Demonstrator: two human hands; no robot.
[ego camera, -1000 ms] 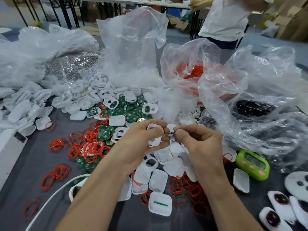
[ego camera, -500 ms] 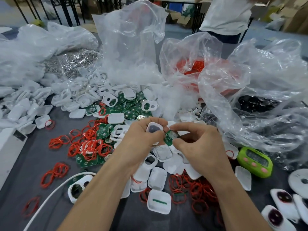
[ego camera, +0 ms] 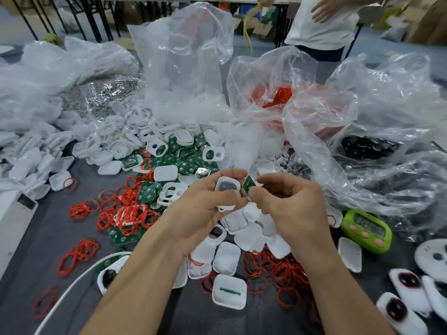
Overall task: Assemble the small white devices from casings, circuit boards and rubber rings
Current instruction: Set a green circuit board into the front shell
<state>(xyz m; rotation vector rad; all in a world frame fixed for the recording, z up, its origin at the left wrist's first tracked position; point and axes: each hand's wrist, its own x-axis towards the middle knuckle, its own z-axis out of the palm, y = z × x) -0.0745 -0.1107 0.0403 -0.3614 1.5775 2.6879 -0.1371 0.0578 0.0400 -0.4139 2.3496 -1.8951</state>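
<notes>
L hand (ego camera: 205, 211) grip wraps small white rounded plastic casing (ego camera: 227, 186); R hand (ego camera: 290, 209) grip pinches small green circuit board (ego camera: 249, 184) at casing's 3 o'clock. Both likely light, rigid; hold board by edges.

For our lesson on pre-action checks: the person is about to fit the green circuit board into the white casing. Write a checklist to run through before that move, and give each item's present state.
1. White casing gripped in the left hand: ok.
2. Green circuit board pinched by the right hand: ok.
3. Inside of the casing empty and clean: cannot tell, it only looks dark.
4. Board lined up over the casing: not ok, it is tilted beside the casing's right edge.
5. Red rubber rings lying close to the hands for the following step: ok.
</notes>
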